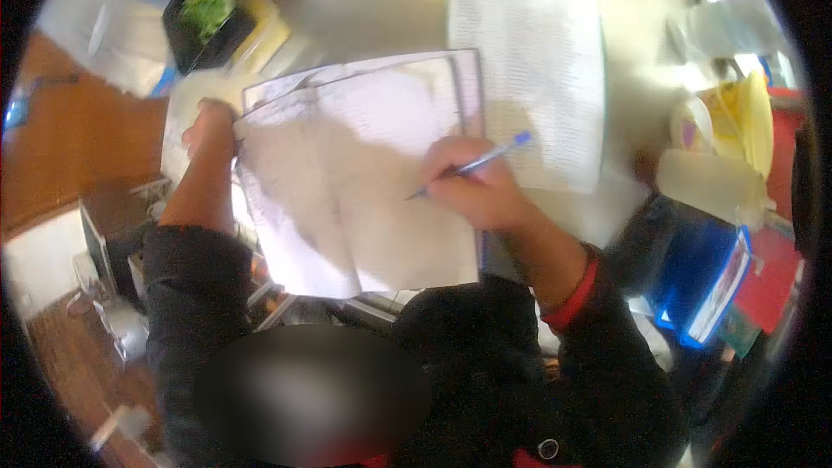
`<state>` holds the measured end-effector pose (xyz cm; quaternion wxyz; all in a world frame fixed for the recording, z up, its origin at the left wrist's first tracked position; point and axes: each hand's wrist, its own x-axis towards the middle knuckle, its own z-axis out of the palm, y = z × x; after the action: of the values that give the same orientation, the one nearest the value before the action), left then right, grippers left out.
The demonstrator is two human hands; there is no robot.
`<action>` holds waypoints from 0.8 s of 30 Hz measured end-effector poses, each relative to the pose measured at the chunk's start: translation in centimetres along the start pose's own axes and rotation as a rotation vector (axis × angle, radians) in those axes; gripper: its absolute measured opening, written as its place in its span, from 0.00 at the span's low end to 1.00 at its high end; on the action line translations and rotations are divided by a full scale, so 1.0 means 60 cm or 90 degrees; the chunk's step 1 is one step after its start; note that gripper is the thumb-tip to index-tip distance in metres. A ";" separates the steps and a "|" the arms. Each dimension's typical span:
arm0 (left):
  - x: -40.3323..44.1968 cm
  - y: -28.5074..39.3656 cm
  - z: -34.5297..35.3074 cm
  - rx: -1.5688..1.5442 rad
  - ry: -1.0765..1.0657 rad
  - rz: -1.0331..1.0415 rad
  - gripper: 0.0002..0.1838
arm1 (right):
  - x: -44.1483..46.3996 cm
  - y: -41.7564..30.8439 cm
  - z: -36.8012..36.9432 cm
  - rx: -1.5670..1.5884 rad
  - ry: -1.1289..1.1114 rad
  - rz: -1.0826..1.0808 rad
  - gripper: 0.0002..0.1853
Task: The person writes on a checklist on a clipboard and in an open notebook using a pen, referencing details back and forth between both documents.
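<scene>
While the right hand [475,180] holds a pen [494,154], the notebook [368,147] lies beneath.

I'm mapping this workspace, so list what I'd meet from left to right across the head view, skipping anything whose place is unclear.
Left hand → open notebook → printed sheet → blue folder.

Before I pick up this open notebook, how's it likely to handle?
The open notebook would probably bend at the middle, where a crease divides its pages. Those may flop, since they look like thin paper. It seems unlikely to roll, being broad and flat.
</scene>
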<state>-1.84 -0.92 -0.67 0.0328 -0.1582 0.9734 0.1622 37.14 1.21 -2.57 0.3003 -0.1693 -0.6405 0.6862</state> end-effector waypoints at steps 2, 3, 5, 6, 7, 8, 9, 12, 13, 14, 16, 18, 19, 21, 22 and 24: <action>0.018 -0.013 0.007 -0.028 -0.038 0.040 0.47 | 0.000 -0.007 -0.003 0.056 0.053 0.037 0.01; 0.025 -0.017 0.009 -0.047 -0.057 0.054 0.47 | 0.002 -0.012 -0.009 0.126 0.083 0.067 0.01; 0.022 -0.020 0.005 -0.060 -0.083 0.071 0.47 | 0.003 -0.018 -0.029 -0.008 0.160 0.028 0.02; 0.014 -0.019 0.002 -0.067 -0.081 0.075 0.48 | 0.008 -0.019 -0.036 -0.129 0.214 -0.006 0.02; 0.007 -0.018 -0.002 -0.074 -0.079 0.079 0.48 | 0.012 -0.018 -0.041 -0.131 0.224 -0.011 0.02; 0.004 -0.019 -0.003 -0.084 -0.071 0.071 0.49 | 0.015 -0.014 -0.046 -0.193 0.251 -0.045 0.02; 0.032 -0.026 0.013 -0.086 -0.074 0.077 0.49 | 0.018 -0.010 -0.049 -0.255 0.277 -0.077 0.02; 0.085 -0.029 0.046 -0.049 -0.122 0.125 0.49 | 0.020 0.000 -0.042 -0.262 0.303 -0.115 0.03; 0.079 -0.027 0.040 -0.045 -0.125 0.115 0.49 | 0.021 -0.001 -0.041 -0.264 0.300 -0.115 0.03; 0.073 -0.026 0.035 -0.041 -0.127 0.109 0.49 | 0.021 -0.003 -0.040 -0.266 0.305 -0.125 0.04; -0.001 -0.012 -0.003 -0.081 -0.119 0.062 0.48 | 0.020 -0.003 -0.040 -0.269 0.311 -0.130 0.04; 0.020 -0.017 0.011 -0.121 -0.106 0.019 0.48 | 0.018 -0.007 -0.040 -0.296 0.298 -0.146 0.05; 0.108 -0.030 0.057 -0.109 -0.133 0.068 0.47 | 0.019 -0.007 -0.039 -0.295 0.298 -0.144 0.05; 0.106 -0.030 0.055 -0.100 -0.160 0.114 0.47 | 0.020 -0.005 -0.039 -0.312 0.309 -0.121 0.05; 0.010 -0.018 0.002 -0.085 -0.118 0.090 0.46 | 0.022 -0.002 -0.038 -0.311 0.304 -0.122 0.05; -0.042 -0.005 -0.023 -0.072 -0.067 0.053 0.46 | 0.025 0.005 -0.033 -0.290 0.338 -0.152 0.06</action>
<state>0.64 -0.92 0.84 0.0683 -0.1108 0.9654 0.2260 37.16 3.72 -2.87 0.4885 -0.3278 -0.6921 0.4182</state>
